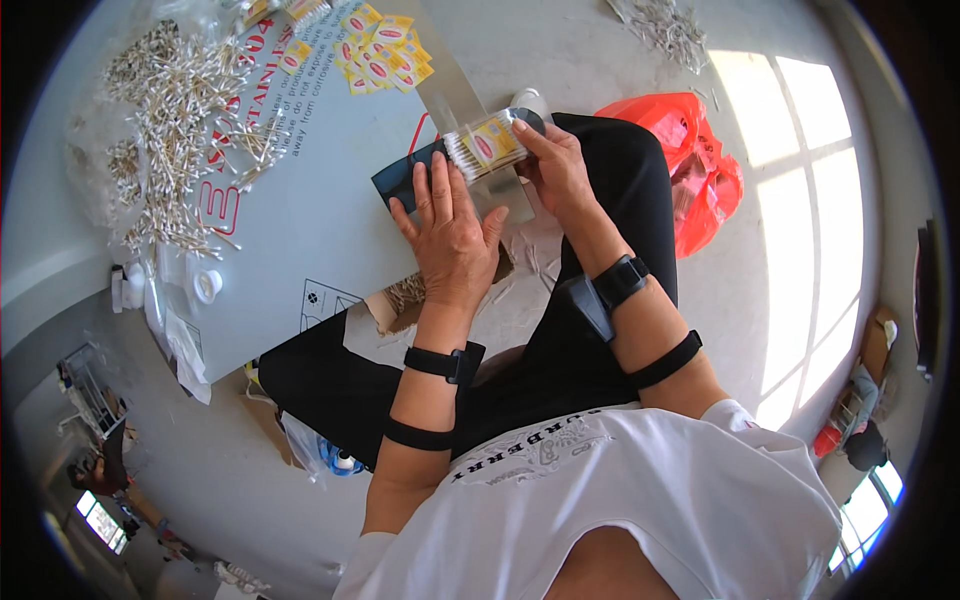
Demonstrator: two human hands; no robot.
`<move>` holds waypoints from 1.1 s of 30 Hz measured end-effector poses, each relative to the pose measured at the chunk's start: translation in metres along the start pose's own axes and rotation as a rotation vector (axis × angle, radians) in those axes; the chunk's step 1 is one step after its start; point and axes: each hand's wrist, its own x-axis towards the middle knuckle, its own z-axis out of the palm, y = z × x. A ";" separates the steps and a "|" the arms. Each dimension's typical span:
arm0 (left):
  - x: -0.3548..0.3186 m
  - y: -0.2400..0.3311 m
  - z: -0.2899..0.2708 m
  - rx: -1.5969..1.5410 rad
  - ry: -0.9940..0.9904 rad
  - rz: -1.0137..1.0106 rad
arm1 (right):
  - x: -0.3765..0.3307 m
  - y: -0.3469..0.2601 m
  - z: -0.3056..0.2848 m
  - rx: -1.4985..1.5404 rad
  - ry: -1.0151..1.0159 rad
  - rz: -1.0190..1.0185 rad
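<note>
My right hand pinches the right end of a packet of cotton swabs, thumb on top. The packet has a yellow and white label insert, and white swab tips show along its left side. My left hand lies flat, fingers stretched out, on a dark sheet at the table's edge. Its fingertips are close to the packet; whether they touch it I cannot tell. Beneath the packet runs a shiny metal strip that reaches toward the far side.
Loose cotton swabs are heaped at the table's far left, near yellow label cards. An open cardboard box stands below the table edge. A red plastic bag and more swabs lie on the floor to the right.
</note>
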 end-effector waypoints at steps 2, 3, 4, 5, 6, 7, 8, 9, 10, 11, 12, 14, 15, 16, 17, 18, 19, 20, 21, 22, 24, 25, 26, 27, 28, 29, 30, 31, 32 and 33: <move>0.000 -0.002 0.002 -0.066 0.080 -0.025 | 0.000 0.002 -0.001 0.044 0.013 0.073; 0.001 -0.002 0.003 -0.132 0.157 -0.049 | 0.000 0.001 -0.002 0.043 0.010 0.072; 0.003 -0.002 0.003 -0.134 0.159 -0.050 | 0.000 0.000 -0.003 -0.001 0.011 0.080; 0.007 -0.003 0.003 -0.062 0.130 -0.055 | 0.000 -0.001 -0.003 -0.044 0.011 0.089; 0.010 -0.003 0.003 0.010 0.101 -0.061 | 0.000 0.000 -0.002 -0.047 0.009 0.088; 0.013 0.000 0.001 0.011 0.102 -0.063 | 0.000 0.002 0.001 -0.057 0.010 0.033; 0.015 0.004 0.000 0.029 0.068 -0.048 | 0.000 0.003 0.003 -0.067 0.011 -0.021; 0.017 0.007 -0.002 0.047 0.034 -0.033 | -0.001 0.003 0.003 -0.068 0.008 -0.021; 0.019 0.007 -0.004 0.034 0.022 -0.038 | 0.000 0.001 0.002 -0.096 0.019 -0.029; 0.018 0.005 -0.003 0.033 0.027 -0.039 | 0.001 0.000 0.002 -0.123 0.031 -0.038; 0.016 0.002 0.000 -0.015 0.053 -0.036 | 0.002 0.001 0.002 -0.125 0.028 -0.042; 0.017 0.001 -0.002 -0.065 0.082 -0.035 | -0.001 0.002 0.003 -0.023 0.000 -0.016; 0.019 0.001 -0.003 -0.097 0.128 -0.010 | -0.001 0.000 0.002 -0.025 -0.002 -0.018; 0.019 0.001 -0.005 -0.128 0.172 0.013 | -0.003 -0.003 0.000 -0.079 -0.032 -0.019; 0.020 0.001 -0.007 -0.127 0.173 0.009 | -0.005 -0.004 0.001 -0.134 -0.063 -0.020; 0.022 0.001 -0.009 -0.061 0.126 0.057 | -0.007 -0.004 0.003 -0.135 -0.068 -0.018; 0.024 0.000 -0.011 0.008 0.084 0.104 | -0.007 -0.003 0.006 -0.121 -0.089 -0.045; 0.024 -0.001 -0.009 -0.013 0.062 0.099 | -0.008 -0.003 0.010 -0.107 -0.112 -0.070; 0.027 -0.001 -0.009 -0.008 0.071 0.089 | -0.006 -0.003 0.012 -0.108 -0.126 -0.070; 0.028 -0.002 -0.008 -0.035 0.056 0.097 | -0.005 -0.002 0.008 -0.106 -0.123 -0.055; 0.030 -0.001 -0.010 -0.057 0.054 0.121 | -0.005 -0.005 0.003 -0.083 -0.133 -0.011; 0.029 -0.003 -0.010 -0.047 0.066 0.110 | -0.007 -0.007 0.003 -0.113 -0.103 -0.024; 0.027 -0.006 -0.011 -0.099 0.098 0.090 | -0.006 -0.008 -0.003 -0.217 -0.069 -0.047; 0.027 -0.012 -0.012 -0.151 0.131 0.071 | -0.005 -0.007 -0.008 -0.321 -0.034 -0.073; 0.027 -0.023 -0.015 -0.180 0.245 0.028 | -0.009 -0.010 -0.001 -0.427 0.095 -0.233; 0.028 -0.042 -0.020 -0.161 0.342 0.010 | -0.016 -0.015 0.006 -0.527 0.226 -0.397; 0.031 -0.068 -0.026 -0.142 0.438 -0.005 | -0.013 -0.016 -0.004 -0.833 0.321 -0.537; 0.036 -0.092 -0.035 -0.103 0.533 -0.036 | -0.016 -0.023 -0.001 -0.977 0.327 -0.855; 0.038 -0.123 -0.043 -0.071 0.598 -0.123 | -0.021 -0.031 0.010 -0.996 0.248 -0.954; 0.044 -0.144 -0.054 -0.026 0.637 -0.218 | -0.025 -0.038 0.016 -1.024 0.183 -1.055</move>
